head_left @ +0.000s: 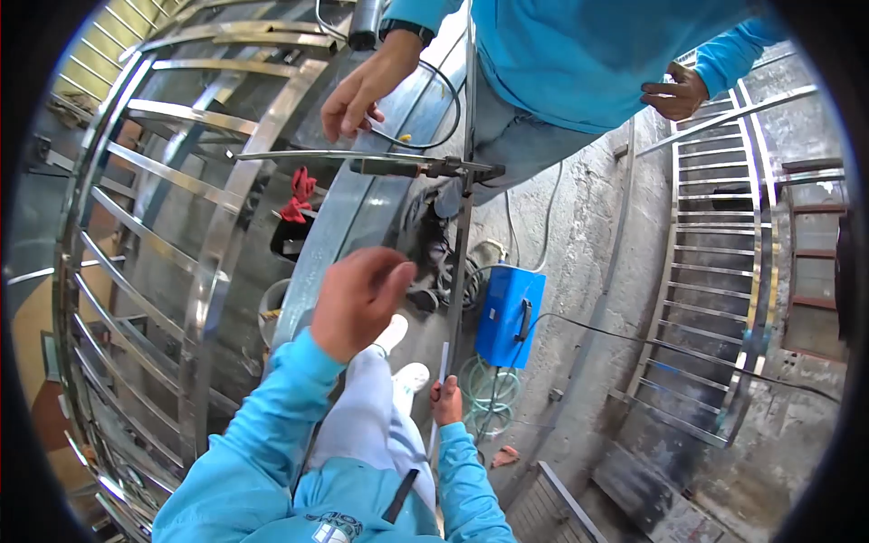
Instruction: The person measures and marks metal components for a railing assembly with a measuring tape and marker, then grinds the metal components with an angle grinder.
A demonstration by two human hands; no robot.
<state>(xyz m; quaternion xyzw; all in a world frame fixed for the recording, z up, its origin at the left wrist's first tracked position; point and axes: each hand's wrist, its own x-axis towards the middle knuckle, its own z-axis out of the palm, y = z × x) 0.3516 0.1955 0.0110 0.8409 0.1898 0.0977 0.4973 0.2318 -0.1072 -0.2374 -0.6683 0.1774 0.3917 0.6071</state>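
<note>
My left hand [358,299] is raised with its fingers bunched together and nothing visible in it, close to a curved steel band [362,208]. Lower down, my right hand [445,400] grips the bottom end of a thin upright metal bar [460,262]. That bar rises to a horizontal rod and clamp [425,166]. A co-worker in a blue shirt stands above; one hand [362,86] hangs over the horizontal rod, the other hand [674,90] rests by the hip.
A large curved steel cage frame [181,226] fills the left side. A blue welding machine [510,315] and a coiled green hose [489,385] lie on the concrete floor below. A red cloth [299,195] hangs on the frame. Railing panels [715,271] lie at right.
</note>
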